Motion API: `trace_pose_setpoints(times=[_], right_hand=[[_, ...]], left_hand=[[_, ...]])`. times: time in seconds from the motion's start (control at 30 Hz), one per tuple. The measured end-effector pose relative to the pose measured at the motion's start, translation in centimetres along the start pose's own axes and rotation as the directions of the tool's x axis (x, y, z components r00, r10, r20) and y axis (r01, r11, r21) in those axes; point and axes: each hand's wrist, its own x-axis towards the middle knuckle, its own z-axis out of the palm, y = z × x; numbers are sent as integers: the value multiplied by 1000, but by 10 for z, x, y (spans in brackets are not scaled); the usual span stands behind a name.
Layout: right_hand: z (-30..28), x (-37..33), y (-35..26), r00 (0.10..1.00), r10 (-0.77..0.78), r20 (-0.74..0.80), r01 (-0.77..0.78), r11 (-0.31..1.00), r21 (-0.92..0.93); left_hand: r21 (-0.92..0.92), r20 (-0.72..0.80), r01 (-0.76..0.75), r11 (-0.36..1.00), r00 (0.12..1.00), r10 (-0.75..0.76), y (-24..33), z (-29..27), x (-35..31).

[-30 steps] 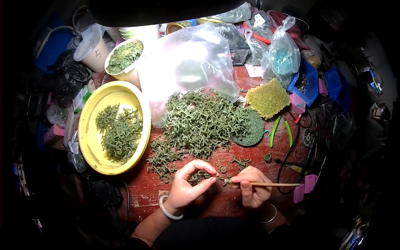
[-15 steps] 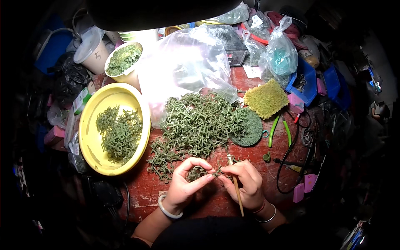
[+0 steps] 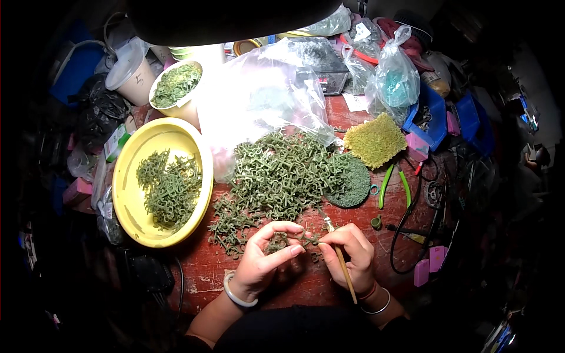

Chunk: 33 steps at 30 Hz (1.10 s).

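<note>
Small curled green pieces [image 3: 276,242] lie in the curve of my left hand [image 3: 259,259], its thumb and fingertips closing around them near the table's front edge. Another piece pokes out past the fingertips toward the right. My right hand [image 3: 356,256] grips a thin wooden-handled tool [image 3: 347,273] with a silver collar, like a small brush; its tip is too small to make out. Just beyond both hands spreads a large pile of the same green pieces [image 3: 282,173]. More of them [image 3: 170,191] fill part of a yellow bowl [image 3: 122,200] at the left.
Behind the pile lies a clear plastic bag [image 3: 265,94]. A round green textured pad [image 3: 353,183] and a yellow-green rectangular one [image 3: 376,140] border it at right. Farther right are green-handled pliers [image 3: 406,188], a black cable [image 3: 393,247] and blue bins [image 3: 432,117]. Tubs [image 3: 126,70] stand back left.
My right hand has drawn slightly right, away from the left fingertips, and the wooden-handled tool has shifted with it. My left hand stays nearly in place with its green pieces.
</note>
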Motion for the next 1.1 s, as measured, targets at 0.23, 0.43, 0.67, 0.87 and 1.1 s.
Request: trace_pose_setpoints(times=[0.23,0.43,0.67,0.87,1.1], right_hand=[[-2,1,-2,997,77,12,-78,994,73],[-2,2,-2,996,83,15,-84,995,60],[-1,0,-3,997,76,9,-76,997,25],[0,-1,-1,999,35,-2,-35,999,-2],[0,-2,-3,998,60,34,-61,998,31]], left_hand=[[11,-23,35,999,999,-35,1,0,-2],[2,-29,42,999,999,-42,3,2,-2],[3,-28,39,999,999,-39,2,2,-1],[27,-26,22,999,999,-21,0,3,1],[239,46,-133,962,991,126,-1,3,2]])
